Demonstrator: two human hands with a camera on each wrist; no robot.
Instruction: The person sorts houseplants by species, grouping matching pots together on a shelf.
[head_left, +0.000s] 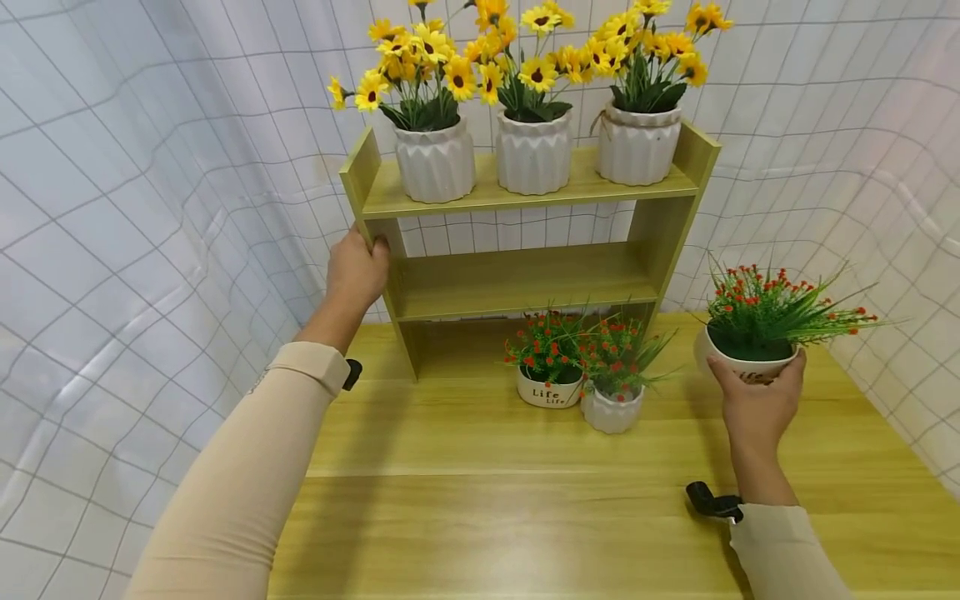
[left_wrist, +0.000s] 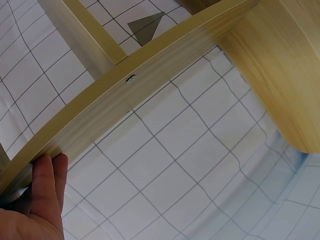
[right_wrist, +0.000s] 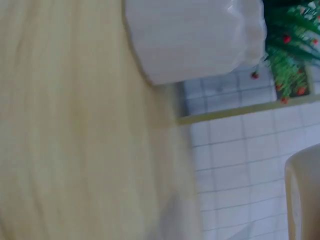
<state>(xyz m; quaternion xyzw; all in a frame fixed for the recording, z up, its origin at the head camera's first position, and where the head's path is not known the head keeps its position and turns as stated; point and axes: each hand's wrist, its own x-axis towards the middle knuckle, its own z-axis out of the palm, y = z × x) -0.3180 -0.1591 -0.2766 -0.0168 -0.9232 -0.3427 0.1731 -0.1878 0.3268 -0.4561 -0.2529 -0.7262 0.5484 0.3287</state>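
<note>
A light wooden two-tier shelf (head_left: 525, 279) stands at the back of the wooden table (head_left: 480, 517). My left hand (head_left: 357, 268) grips the shelf's left side panel (left_wrist: 150, 75), fingers (left_wrist: 47, 190) curled round its edge. My right hand (head_left: 757, 400) holds a white pot of red-flowered greenery (head_left: 757, 329) lifted at the right of the table. In the right wrist view the hand is hidden; only a blurred white pot (right_wrist: 192, 35) shows above the tabletop. Two more red-flowered pots stand below the shelf: one marked "Life" (head_left: 550, 367) and a ribbed one (head_left: 613, 379).
Three white ribbed pots of yellow flowers, left (head_left: 433, 158), middle (head_left: 534, 150) and right (head_left: 637, 142), fill the top shelf. The middle shelf board (head_left: 525, 283) is bare. A white grid-patterned cloth (head_left: 150, 208) hangs behind and to both sides.
</note>
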